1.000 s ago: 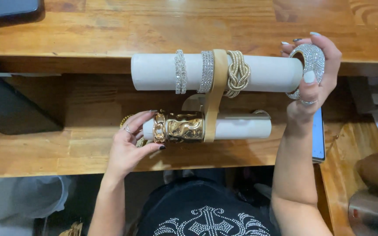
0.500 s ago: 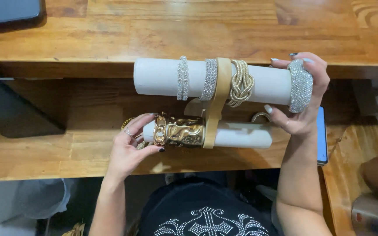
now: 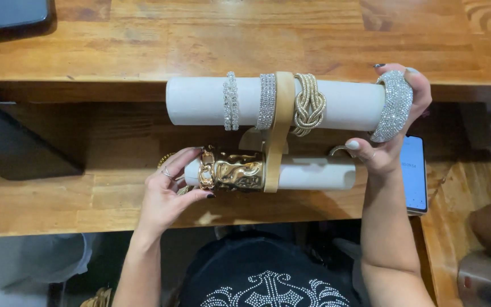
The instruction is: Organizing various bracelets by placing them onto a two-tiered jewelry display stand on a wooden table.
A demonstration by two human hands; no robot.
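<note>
At three o'clock on upper roll: right hand pinching stiff, likely light rhinestone bangle by rim; left hand gripping gold cuff.

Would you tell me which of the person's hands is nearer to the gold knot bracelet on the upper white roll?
The right. The right hand grips a wide rhinestone bangle at that roll's right end, a short way along from the gold knot bracelet. The left hand is at the lower roll's left end, farther off.
</note>
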